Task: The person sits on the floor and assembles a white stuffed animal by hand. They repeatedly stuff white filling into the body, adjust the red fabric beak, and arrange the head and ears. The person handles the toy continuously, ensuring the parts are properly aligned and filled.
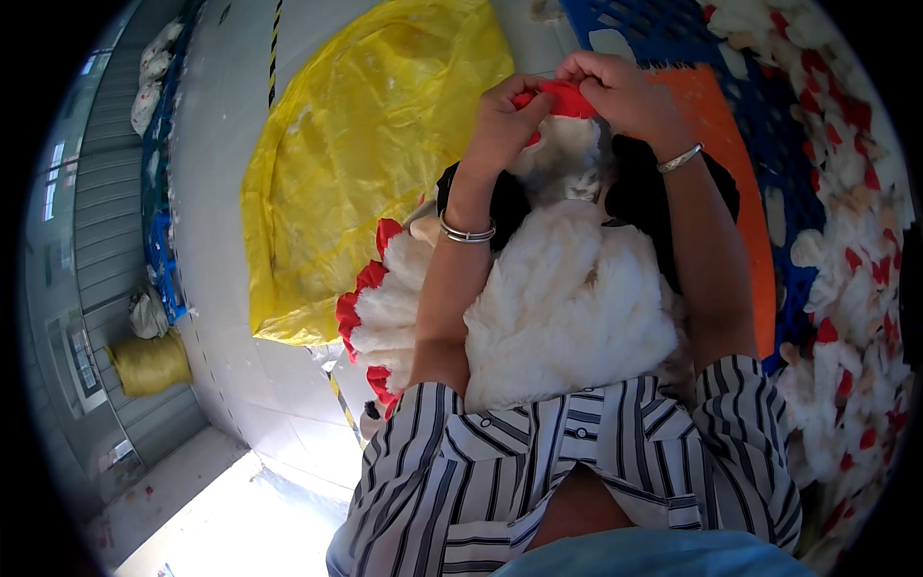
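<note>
In front of me I hold up a white plush piece [567, 149] with a red fabric end [569, 100]. My left hand [502, 123] pinches the red fabric at its left side, and my right hand [625, 96] pinches it at the right. Both hands are closed, close together, with the red cloth stretched between their fingertips. Below them, a mass of white fluffy plush [577, 298] covers my lap; whether it joins the held piece, I cannot tell. Beside my left forearm, several white plush pieces with red ends [370, 298] lie in a row.
A large yellow plastic sheet or sack [356, 173] is spread at the left. On the right are an orange sheet [716, 125], a blue slatted pallet [779, 173] and a big pile of white and red plush pieces [856, 317]. A yellow bundle [151, 363] stands by the far-left wall.
</note>
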Demonstrator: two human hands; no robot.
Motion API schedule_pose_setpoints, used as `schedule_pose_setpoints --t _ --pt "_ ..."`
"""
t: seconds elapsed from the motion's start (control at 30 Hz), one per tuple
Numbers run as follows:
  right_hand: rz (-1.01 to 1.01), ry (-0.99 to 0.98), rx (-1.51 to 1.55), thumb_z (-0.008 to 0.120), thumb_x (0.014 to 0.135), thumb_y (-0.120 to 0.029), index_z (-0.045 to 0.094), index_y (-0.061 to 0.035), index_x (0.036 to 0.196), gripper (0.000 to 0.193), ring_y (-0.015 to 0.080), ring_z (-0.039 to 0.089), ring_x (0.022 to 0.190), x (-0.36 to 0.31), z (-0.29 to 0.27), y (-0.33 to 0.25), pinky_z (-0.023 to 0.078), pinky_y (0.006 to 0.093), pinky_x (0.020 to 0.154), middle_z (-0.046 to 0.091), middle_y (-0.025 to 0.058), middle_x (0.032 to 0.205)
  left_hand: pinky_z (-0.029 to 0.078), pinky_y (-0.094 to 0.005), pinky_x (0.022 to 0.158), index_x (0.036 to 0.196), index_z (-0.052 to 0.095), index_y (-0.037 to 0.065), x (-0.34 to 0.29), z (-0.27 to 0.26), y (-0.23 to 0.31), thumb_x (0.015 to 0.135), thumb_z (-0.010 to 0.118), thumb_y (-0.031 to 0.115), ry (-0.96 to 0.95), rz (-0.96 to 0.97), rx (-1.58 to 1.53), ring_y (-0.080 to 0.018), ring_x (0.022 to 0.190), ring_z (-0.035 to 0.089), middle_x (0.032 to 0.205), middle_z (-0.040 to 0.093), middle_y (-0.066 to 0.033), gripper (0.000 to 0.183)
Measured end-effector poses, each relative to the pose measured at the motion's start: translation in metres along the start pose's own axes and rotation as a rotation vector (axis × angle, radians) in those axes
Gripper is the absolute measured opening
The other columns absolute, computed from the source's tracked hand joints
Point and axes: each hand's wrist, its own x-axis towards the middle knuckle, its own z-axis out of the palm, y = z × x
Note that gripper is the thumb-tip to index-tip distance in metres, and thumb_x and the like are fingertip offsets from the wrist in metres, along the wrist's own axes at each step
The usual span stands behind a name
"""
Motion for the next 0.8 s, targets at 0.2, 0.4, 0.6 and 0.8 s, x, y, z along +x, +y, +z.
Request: schedule_pose_setpoints --t 0.2,0.4,0.6,0.8 --pt "0.103 0.062 -0.02 0.057 0.094 -0.009 0.062 -0.0028 0.103 0.013 0.0102 0.062 0.077 0.002 0.011 -0.004 0.051 0.0248 0.071 0.066 0.004 0.089 0.048 -0.0228 0.067 0.112 0.064 0.003 0.014 -0.019 -0.01 0.1 0.053 0.026 0.258 0.028 -0.334 -0.0089 0.076 0.055 0.083 0.058 -0.0007 0.028" --pt "0.098 0.001 0.164 0.069 0.089 -0.02 0.064 -0.0005 0.101 0.024 0.0101 0.057 0.067 -0.003 0.043 -0.029 0.047 0.0266 0.063 0.064 0.0038 0.076 0.049 -0.0233 0.07 0.113 0.064 0.004 0.01 -0.015 -0.001 0.102 0.049 0.029 0.304 0.032 -0.384 -0.0101 0.083 0.057 0.091 0.061 -0.0021 0.031" --pt "0.089 0.009 0.228 0.064 0.094 -0.02 0.066 -0.0001 0.098 0.021 0.0058 0.055 0.065 0.004 0.035 -0.024 0.046 0.022 0.061 0.061 -0.0002 0.072 0.049 -0.0228 0.069 0.118 0.061 0.001 0.012 -0.021 -0.001 0.101 0.052 0.028 0.322 0.16 -0.398 -0.0099 0.074 0.058 0.082 0.061 -0.0021 0.033" --pt "0.148 -0.023 0.291 0.062 0.095 -0.023 0.067 0.0 0.099 0.024 0.0044 0.056 0.069 0.001 0.022 -0.021 0.046 0.0216 0.063 0.063 -0.001 0.077 0.05 -0.0224 0.069 0.124 0.057 -0.002 0.003 -0.039 0.004 0.1 0.055 0.031 0.119 0.127 -0.518 -0.01 0.075 0.061 0.087 0.066 -0.0024 0.04"
